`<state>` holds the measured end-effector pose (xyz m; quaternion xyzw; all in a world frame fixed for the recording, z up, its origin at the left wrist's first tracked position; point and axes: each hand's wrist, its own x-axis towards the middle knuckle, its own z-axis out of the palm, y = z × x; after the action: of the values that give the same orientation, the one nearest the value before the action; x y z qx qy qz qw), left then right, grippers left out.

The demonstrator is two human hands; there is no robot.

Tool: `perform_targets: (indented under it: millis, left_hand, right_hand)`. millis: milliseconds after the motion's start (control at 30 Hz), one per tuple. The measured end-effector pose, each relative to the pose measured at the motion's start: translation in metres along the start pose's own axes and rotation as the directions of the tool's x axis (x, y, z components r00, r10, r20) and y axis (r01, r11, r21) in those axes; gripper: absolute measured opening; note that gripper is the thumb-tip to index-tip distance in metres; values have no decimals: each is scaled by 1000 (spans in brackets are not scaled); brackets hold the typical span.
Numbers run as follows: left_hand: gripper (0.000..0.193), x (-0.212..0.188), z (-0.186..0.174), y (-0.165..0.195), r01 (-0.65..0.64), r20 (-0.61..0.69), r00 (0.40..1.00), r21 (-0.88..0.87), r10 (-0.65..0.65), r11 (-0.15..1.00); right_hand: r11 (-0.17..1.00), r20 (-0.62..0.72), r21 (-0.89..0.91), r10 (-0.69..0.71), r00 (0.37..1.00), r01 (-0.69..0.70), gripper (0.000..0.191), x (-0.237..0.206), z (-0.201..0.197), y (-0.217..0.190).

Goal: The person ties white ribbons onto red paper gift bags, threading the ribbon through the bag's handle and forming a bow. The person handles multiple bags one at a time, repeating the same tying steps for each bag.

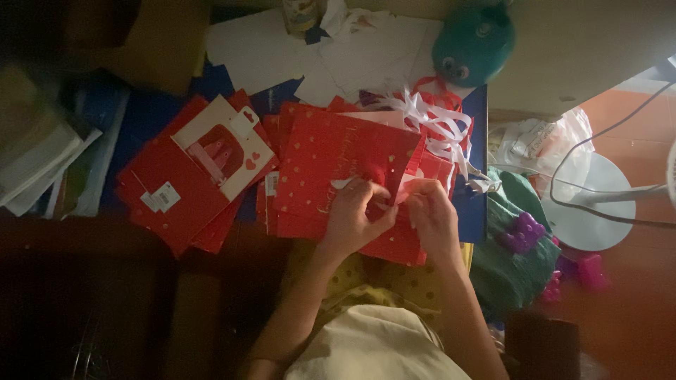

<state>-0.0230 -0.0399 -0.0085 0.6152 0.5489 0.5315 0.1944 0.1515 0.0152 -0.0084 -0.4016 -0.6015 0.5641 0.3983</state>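
A red paper gift bag (331,165) with small gold dots lies flat in front of me, on top of several more red bags. My left hand (355,214) pinches its lower right edge, fingers closed on the paper. My right hand (431,211) grips the same bag just to the right, where a pink-white strip shows between the two hands. A tangle of white and red ribbon handles (436,123) lies just beyond the bag's top right corner.
A second pile of red bags (179,193) lies to the left, topped by a white card with hearts (225,144). White paper sheets (366,56) and a teal plush toy (472,42) sit behind. Green cloth with purple toys (517,246) and a white fan base (591,204) stand right.
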Motion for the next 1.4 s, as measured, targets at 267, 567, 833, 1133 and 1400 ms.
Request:
perform_targets:
  millis: [267, 567, 833, 1133, 1400]
  left_hand:
    - [25, 0, 0, 1, -66, -15, 998, 102, 68, 993]
    - [23, 2, 0, -2, -101, -20, 994, 104, 103, 989]
    - [23, 1, 0, -2, -87, -10, 996, 113, 88, 990]
    - [20, -1, 3, -6, -88, -3, 996, 100, 88, 991]
    - [24, -2, 3, -7, -85, 14, 996, 133, 84, 987]
  right_hand:
    - [817, 126, -501, -259, 958, 287, 15, 5, 3, -12]
    - [991, -54, -99, 85, 995, -90, 17, -3, 1, -11]
    - [796, 137, -529, -261, 956, 293, 24, 2, 3, -17]
    - [991, -19, -131, 35, 999, -37, 21, -3, -3, 5]
    - [805, 161, -517, -243, 957, 291, 26, 5, -4, -10]
